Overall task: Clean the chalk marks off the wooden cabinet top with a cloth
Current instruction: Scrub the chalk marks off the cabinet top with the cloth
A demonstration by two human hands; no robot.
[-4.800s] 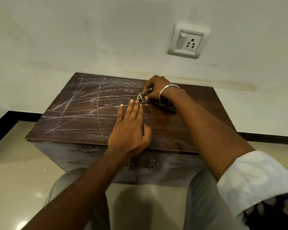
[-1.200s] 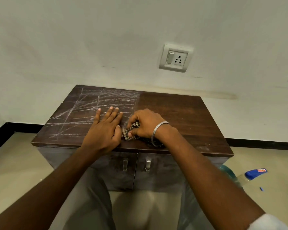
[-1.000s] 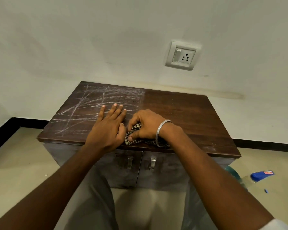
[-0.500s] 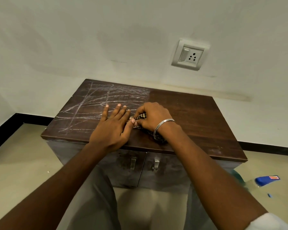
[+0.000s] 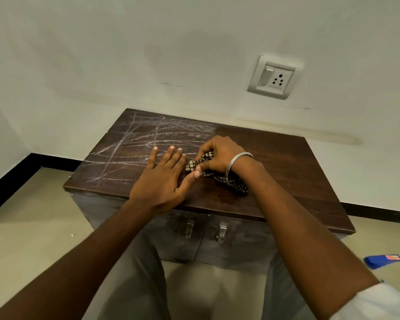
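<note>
Head view: cloth [image 5: 237,185] gripped in right hand [image 5: 219,155], now farther back; left hand [image 5: 162,181] flat.

Set against the wall [image 5: 102,65]: the cabinet top [image 5: 286,172]. Across its left half, chalk marks [image 5: 134,148]. Near the front middle, left hand [image 5: 162,181] flat on the marks' right edge; just right of it, thumbs touching, right hand [image 5: 219,155] on the cloth [image 5: 231,182], trailing front-right beneath the wrist. On the wall above right, a socket [image 5: 273,79]. Under the front edge, two handles [image 5: 189,228] side by side. Far right on the floor [image 5: 32,215], a small object [image 5: 381,260].
</note>
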